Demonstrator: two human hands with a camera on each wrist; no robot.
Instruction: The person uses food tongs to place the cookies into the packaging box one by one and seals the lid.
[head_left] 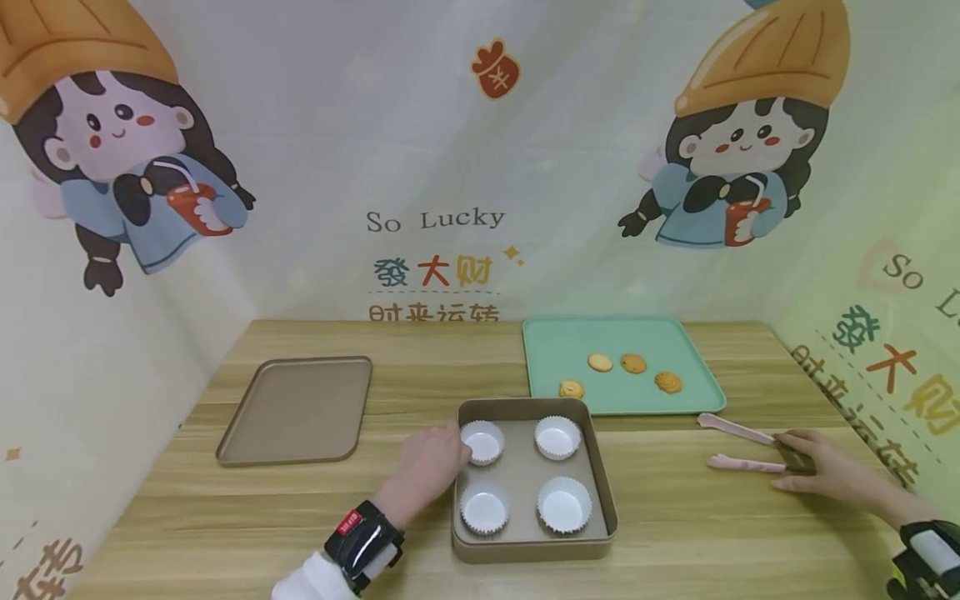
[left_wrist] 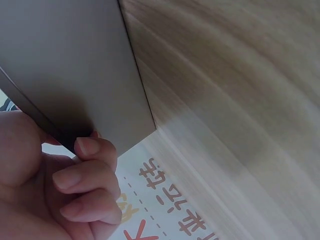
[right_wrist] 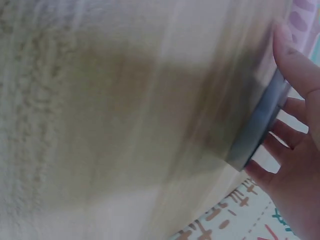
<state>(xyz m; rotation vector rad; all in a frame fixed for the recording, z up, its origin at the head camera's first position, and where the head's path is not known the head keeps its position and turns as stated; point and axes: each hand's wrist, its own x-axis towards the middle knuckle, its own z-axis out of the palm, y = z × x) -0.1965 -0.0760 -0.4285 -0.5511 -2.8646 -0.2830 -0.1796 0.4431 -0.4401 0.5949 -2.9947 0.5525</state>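
My left hand (head_left: 425, 467) pinches the left rim of a square brown baking pan (head_left: 532, 552). In the left wrist view, the fingers (left_wrist: 90, 175) curl beside the pan's outer wall (left_wrist: 100, 60). White paper cupcake liners stand inside the pan in two rows: back left (head_left: 482, 442), back right (head_left: 557, 437), front left (head_left: 484, 508) and front right (head_left: 564, 505). On the right, my right hand (head_left: 832, 473) holds tongs (head_left: 738, 429) with pink tips, its thumb and fingers on opposite sides. The tongs lie low at the table, tips apart and pointing left, with nothing between them.
Behind the pan and tongs lies a mint-green tray (head_left: 547, 350) with several cookies, among them a round one (head_left: 633, 363) and a swirled one (head_left: 668, 382). A flat brown tray (head_left: 300, 412) lies at the left of the wooden table (head_left: 442, 358). A printed cloth (head_left: 450, 150) hangs behind.
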